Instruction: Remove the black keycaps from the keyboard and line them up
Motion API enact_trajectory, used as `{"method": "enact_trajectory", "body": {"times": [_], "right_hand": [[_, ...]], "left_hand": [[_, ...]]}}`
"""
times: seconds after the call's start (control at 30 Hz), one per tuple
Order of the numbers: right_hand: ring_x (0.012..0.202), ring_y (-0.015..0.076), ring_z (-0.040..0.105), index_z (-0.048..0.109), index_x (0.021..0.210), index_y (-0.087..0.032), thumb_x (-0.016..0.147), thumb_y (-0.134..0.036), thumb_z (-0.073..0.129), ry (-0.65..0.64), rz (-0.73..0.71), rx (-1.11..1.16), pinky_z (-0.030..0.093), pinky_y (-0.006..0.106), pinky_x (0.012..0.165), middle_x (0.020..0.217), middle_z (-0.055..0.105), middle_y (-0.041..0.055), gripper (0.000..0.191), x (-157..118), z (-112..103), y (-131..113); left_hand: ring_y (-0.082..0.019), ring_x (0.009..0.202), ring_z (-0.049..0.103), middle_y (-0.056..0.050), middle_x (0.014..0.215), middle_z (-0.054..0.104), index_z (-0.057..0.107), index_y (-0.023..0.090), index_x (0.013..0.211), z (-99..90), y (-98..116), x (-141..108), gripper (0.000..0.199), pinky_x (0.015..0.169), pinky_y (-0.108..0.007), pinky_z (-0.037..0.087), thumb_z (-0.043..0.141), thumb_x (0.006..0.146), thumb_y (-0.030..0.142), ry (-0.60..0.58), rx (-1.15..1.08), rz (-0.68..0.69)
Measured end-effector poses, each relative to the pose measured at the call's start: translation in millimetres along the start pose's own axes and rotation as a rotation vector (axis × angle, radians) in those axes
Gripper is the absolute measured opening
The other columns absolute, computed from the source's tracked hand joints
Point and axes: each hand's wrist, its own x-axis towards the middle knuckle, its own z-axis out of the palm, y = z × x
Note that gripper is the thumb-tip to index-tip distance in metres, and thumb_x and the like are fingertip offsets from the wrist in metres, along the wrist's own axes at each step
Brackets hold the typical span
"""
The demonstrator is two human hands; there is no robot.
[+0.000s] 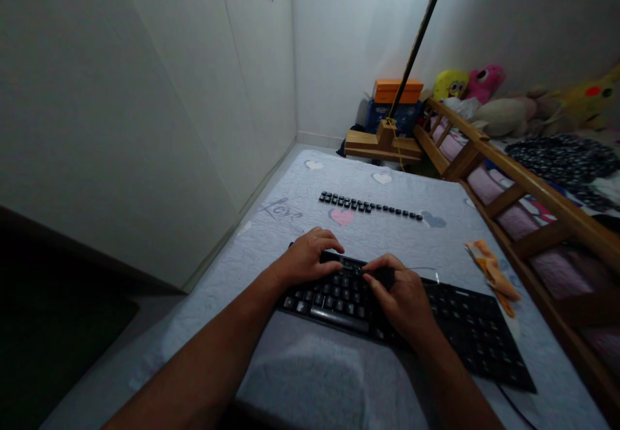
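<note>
A black keyboard (pixel 334 297) lies across the cloth-covered surface in front of me, with its cable leaving the near right side. My left hand (pixel 312 255) rests over its upper left part, thumb and forefinger apart, with nothing visible between them. Thumb and fingers of my right hand (pixel 400 291) are pinched together above the upper middle keys. From that grip a thin wire tool (pixel 437 277), which looks like a wire keycap puller, sticks out to the right. The pinched end is too dark to make out. Beyond the keyboard, black keycaps (pixel 346 202) stand in two neat rows.
An orange cloth item (pixel 491 272) lies at the right of the patterned bedcloth (pixel 290 188). A wooden bed rail (pixel 533 184) runs along the right, a white wardrobe (pixel 194 94) along the left. Behind stand a wooden lamp base (pixel 382 143) and an orange box (pixel 397 90).
</note>
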Motion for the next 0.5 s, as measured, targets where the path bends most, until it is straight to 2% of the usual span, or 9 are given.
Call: {"method": "enact_trajectory", "body": {"times": [0.17,0.3,0.5], "right_hand": [[0.079,0.0188,0.065,0.064,0.082,-0.02,0.084,-0.022,0.056,0.043,-0.074,-0.011,0.05,0.03,0.075,0.082,0.068,0.0042,0.009,-2.2,6.6,-4.2],[0.08,0.0187,0.064,0.063,0.082,-0.02,0.085,-0.022,0.056,0.069,-0.106,0.004,0.05,0.03,0.076,0.082,0.068,0.004,0.008,-3.0,9.2,-4.4],[0.081,0.0186,0.063,0.061,0.086,-0.021,0.085,-0.022,0.057,0.049,-0.075,0.017,0.049,0.031,0.077,0.085,0.066,0.0035,0.005,-4.1,11.1,-3.0]], "left_hand": [[-0.021,0.097,0.054,-0.006,0.097,0.066,0.069,0.019,0.101,3.6,9.7,0.5,0.028,0.09,-0.035,0.044,0.071,0.077,0.034,-0.054,-0.059,0.078],[-0.02,0.095,0.055,-0.006,0.092,0.066,0.07,0.018,0.095,6.8,12.5,1.3,0.02,0.087,-0.033,0.044,0.068,0.08,0.03,-0.045,-0.036,0.07],[-0.02,0.091,0.055,-0.005,0.088,0.066,0.07,0.019,0.092,9.8,12.9,1.2,0.015,0.085,-0.033,0.044,0.065,0.08,0.027,-0.011,-0.02,0.082]]}}
